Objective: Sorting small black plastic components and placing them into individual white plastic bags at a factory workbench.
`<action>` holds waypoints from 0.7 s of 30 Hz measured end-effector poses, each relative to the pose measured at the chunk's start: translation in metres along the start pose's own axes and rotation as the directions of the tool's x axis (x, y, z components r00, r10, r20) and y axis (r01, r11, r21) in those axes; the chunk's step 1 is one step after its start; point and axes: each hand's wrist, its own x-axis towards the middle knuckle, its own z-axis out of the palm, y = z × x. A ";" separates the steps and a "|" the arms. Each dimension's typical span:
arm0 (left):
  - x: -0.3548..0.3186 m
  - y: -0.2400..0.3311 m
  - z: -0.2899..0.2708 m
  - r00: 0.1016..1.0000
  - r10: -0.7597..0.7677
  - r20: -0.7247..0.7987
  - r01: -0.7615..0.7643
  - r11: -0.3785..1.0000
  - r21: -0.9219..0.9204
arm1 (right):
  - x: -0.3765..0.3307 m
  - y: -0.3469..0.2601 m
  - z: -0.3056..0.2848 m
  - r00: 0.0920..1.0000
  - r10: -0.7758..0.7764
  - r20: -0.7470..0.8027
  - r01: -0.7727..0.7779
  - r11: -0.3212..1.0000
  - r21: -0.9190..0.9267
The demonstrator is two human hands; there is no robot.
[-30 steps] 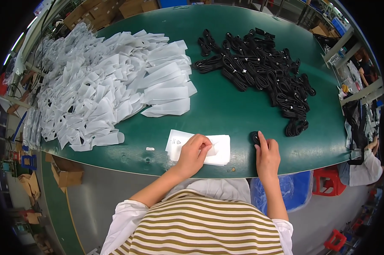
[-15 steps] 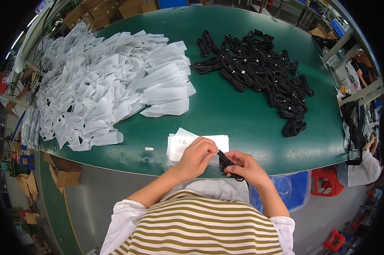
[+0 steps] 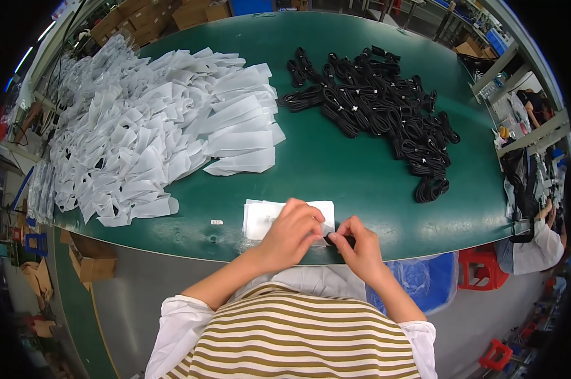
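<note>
At the table's near edge, a stack of flat whitish translucent plastic bags (image 3: 255, 218) lies partly under my left hand (image 3: 290, 234). The left fingers are closed, pinching what looks like the edge of a bag at the stack's right side. Just to the right, my right hand (image 3: 361, 245) grips a coiled black cable (image 3: 342, 240) between thumb and fingers. Most of the cable is hidden by that hand. Its left end meets the bag's edge between my two hands; whether it is inside the bag, I cannot tell.
A big heap of filled whitish bags (image 3: 153, 126) covers the green table's (image 3: 235, 196) left side. Several bundled black cables (image 3: 386, 107) lie on the right. A small white label (image 3: 216, 222) sits near the front edge. Beyond the right edge is a red stool (image 3: 481, 268).
My right hand has pushed the cable left and up toward the bag, so less of it shows. The tilted bag on top of the stack no longer sticks up. The view has shifted slightly.
</note>
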 end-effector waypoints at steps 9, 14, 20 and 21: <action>0.017 0.004 -0.013 0.951 -0.311 0.001 0.234 0.714 -0.660 | 0.009 -0.027 0.016 0.863 -0.356 -0.357 0.500 0.694 0.518; 0.039 0.010 -0.012 0.966 -0.257 0.017 0.180 0.625 -0.760 | 0.022 -0.034 0.015 0.722 -0.642 -0.257 0.671 0.741 0.036; 0.007 -0.002 -0.019 0.892 -0.415 0.179 0.450 0.788 -0.419 | 0.036 -0.020 0.000 0.767 -0.492 -0.413 0.618 0.741 0.265; 0.005 -0.004 -0.032 0.908 -0.388 0.161 0.414 0.890 -0.193 | 0.039 -0.016 -0.018 0.715 -0.526 -0.460 0.583 0.812 -0.024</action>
